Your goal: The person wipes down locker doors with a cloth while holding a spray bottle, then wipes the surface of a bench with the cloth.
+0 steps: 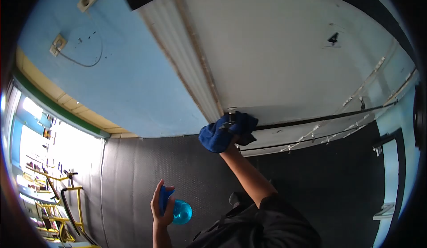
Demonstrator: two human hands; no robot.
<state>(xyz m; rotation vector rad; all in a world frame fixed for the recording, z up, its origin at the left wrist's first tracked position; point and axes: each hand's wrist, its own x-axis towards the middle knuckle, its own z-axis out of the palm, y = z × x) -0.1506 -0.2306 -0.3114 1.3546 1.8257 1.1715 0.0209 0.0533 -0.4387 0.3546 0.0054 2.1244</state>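
Note:
My right hand (pixel 231 145) is mostly hidden by a dark blue cloth (pixel 212 138), which it presses around a metal door handle (pixel 231 114). The handle sits at the edge of a white door (pixel 267 48) marked with a black number 4. Lower left, my left hand (pixel 161 206) is wrapped around the blue head of a spray bottle (pixel 181 211). Turquoise liquid shows through the bottle's clear body. The bottle is held away from the door, above the dark floor.
A pale door frame (pixel 191 48) runs beside a light blue wall (pixel 120 70). A wall socket (pixel 58 44) with a cable plugged in is at upper left. Yellow-framed gym equipment (pixel 71 203) stands on the left, by a bright opening. Dark textured matting (pixel 138 172) covers the floor.

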